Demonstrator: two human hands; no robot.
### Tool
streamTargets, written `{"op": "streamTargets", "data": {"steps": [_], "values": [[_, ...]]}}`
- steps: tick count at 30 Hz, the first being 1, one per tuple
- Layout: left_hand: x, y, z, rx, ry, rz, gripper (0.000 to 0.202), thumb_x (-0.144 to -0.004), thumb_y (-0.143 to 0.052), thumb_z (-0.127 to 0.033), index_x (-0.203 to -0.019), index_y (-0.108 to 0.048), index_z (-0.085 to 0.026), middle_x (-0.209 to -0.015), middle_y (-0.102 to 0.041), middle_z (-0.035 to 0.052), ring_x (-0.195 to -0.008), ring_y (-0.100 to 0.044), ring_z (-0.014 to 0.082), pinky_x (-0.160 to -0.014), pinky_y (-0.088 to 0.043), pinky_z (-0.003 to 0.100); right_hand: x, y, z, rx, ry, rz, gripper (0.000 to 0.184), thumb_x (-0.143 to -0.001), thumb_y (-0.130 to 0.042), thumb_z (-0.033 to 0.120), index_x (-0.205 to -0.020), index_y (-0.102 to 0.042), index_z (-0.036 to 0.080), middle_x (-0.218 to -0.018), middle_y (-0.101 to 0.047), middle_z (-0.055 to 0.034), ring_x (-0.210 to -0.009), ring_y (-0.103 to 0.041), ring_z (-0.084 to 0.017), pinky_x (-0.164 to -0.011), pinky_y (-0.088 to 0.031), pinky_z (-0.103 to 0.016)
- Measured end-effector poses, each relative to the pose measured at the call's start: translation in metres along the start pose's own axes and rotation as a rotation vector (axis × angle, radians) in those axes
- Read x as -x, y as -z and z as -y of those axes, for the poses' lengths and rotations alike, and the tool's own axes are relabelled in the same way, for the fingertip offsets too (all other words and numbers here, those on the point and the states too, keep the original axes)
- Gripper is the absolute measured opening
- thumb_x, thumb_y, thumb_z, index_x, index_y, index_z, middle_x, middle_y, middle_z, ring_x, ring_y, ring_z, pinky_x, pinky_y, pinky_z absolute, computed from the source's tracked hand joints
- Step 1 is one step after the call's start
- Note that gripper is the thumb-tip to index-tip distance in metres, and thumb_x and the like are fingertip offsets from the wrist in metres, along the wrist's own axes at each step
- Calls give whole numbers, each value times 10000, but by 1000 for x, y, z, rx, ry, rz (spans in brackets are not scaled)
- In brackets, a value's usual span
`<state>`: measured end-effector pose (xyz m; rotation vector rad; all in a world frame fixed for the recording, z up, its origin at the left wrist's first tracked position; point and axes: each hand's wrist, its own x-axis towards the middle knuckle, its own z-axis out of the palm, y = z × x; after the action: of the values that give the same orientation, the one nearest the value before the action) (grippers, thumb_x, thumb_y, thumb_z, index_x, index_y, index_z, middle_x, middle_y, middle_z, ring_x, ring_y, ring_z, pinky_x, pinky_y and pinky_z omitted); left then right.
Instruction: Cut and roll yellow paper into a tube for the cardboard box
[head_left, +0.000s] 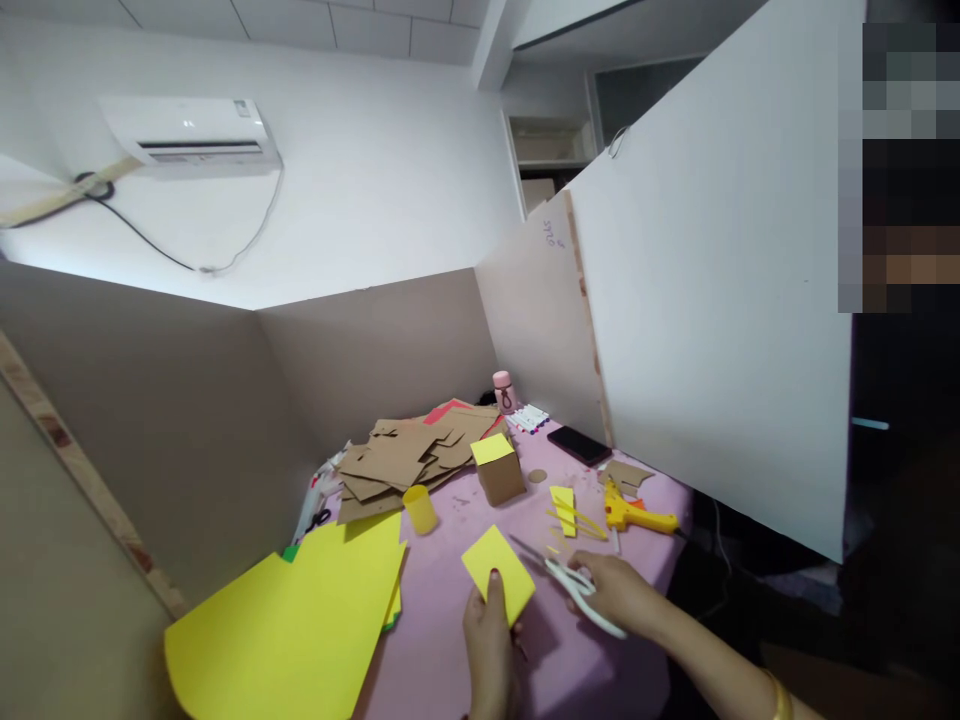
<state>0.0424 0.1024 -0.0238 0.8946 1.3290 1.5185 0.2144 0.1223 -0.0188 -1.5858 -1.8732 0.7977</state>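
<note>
A small yellow paper square (495, 556) is pinched in my left hand (491, 640), thumb on top. White-handled scissors (576, 585) sit in my right hand (611, 590), their blades pointing toward the square but apart from it. Beyond my hands stands a brown cardboard box (501, 482) with a yellow top. Left of the box is a yellow paper cylinder (420, 510). Yellow paper scraps (564, 512) and thin strips lie past the scissors, beside a yellow glue gun (637, 515).
Large yellow sheets (292, 630) cover the table's left side. Cardboard pieces (397, 455) are piled at the back. A pink bottle (504, 392), markers (529, 418) and a black phone (579, 446) lie near the right partition (712, 300). Dark-handled scissors (321, 518) lie at left.
</note>
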Motion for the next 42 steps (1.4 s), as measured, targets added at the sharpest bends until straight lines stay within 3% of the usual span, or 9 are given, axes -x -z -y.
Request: {"op": "streamTargets", "data": {"steps": [6, 11, 15, 18, 26, 31, 33, 36, 42], "values": [[15, 28, 3, 16, 54, 27, 493, -540, -671, -630, -646, -554, -163, -350, -494, -68, -305, -406, 78, -309, -270, 171, 3, -6, 12, 197, -22, -29, 264, -836, -587, 264, -1081, -564, 169, -1082, -612, -54, -989, -572, -238, -877, -424, -484], [34, 40, 6, 73, 36, 89, 517, -520, -710, -601, -751, -634, -145, -527, -650, 6, -329, -430, 84, -309, -274, 195, 11, -5, 25, 31, 80, -70, 390, -777, -569, 133, -1166, -536, 144, -1241, -507, -178, -1222, -362, -339, -1002, -263, -484], [52, 47, 5, 147, 20, 204, 460, -611, -695, -535, -851, -646, -146, -715, -724, 68, -484, -585, 148, -373, -309, 209, 38, -19, 37, -279, 158, 139, 331, -851, -438, 396, -983, -637, 168, -906, -671, -95, -822, -620, -242, -727, -482, -353], [62, 51, 5, 141, 21, 271, 445, -654, -676, -511, -913, -648, -150, -752, -733, 85, -584, -636, 192, -415, -345, 222, 57, -29, 46, -510, 140, 277, 450, -835, -392, 510, -966, -637, 156, -734, -667, -43, -559, -605, -155, -511, -459, -255], [71, 55, 14, 92, -66, 271, 412, -681, -653, -503, -912, -594, -168, -766, -700, 69, -682, -629, 201, -628, -456, 279, 73, -32, 62, -843, 134, 301, 289, -664, -701, 419, -806, -676, 169, -598, -617, 20, -573, -559, -133, -538, -424, -220], [72, 53, 18, 17, -263, 84, 774, -606, -689, -552, -1208, -356, -197, -1041, -620, 158, -845, -628, 245, -681, -497, 287, 70, -43, 54, -883, 93, 204, 266, -691, -676, 426, -678, -663, 161, -537, -588, 33, -483, -517, -116, -466, -375, -211], [72, 54, 17, -35, -283, 47, 686, -600, -680, -569, -1134, -465, -196, -1080, -576, 168, -873, -605, 254, -616, -499, 265, 68, -45, 51, -887, 104, 185, 255, -699, -669, 420, -688, -664, 165, -544, -601, 28, -490, -530, -126, -474, -385, -219], [74, 56, 10, -36, -326, 52, 380, -625, -668, -542, -712, -643, -173, -1066, -561, 153, -908, -572, 266, -620, -492, 257, 68, -43, 53, -889, 144, 174, 244, -722, -638, 415, -722, -673, 174, -583, -638, 9, -512, -554, -144, -522, -429, -248], [80, 57, -8, -4, -235, 66, 412, -612, -674, -545, -477, -601, -162, -1108, -601, 172, -1041, -538, 307, -798, -451, 275, 69, -37, 55, -801, 217, 45, 116, -706, -616, 273, -735, -687, 188, -620, -626, 0, -594, -554, -175, -584, -437, -271]]}}
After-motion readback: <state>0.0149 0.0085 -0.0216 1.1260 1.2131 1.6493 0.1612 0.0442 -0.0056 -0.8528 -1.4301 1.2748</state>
